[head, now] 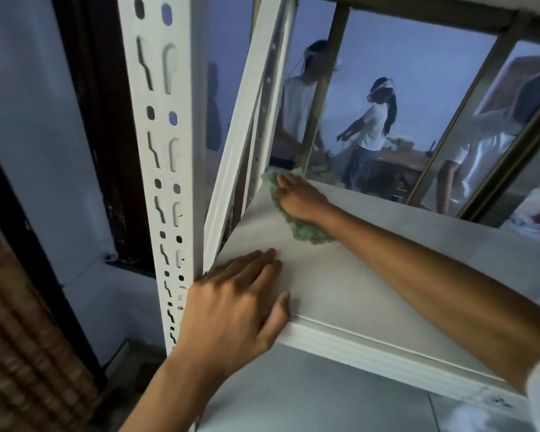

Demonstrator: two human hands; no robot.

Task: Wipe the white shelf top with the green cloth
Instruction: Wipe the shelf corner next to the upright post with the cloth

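Observation:
The white shelf top point(349, 275) fills the middle of the head view, tilted in the frame. My right hand point(300, 199) reaches to its far left corner and presses flat on the green cloth point(306, 230), which bunches out from under the palm and fingers. My left hand point(231, 310) rests flat on the near left corner of the shelf, fingers straight on top and thumb along the front edge.
A white perforated metal upright point(159, 151) stands at the near left corner, a second one point(253, 113) at the far corner. Behind the shelf a glass window point(387, 104) reflects several people. A tiled floor point(325, 400) shows below.

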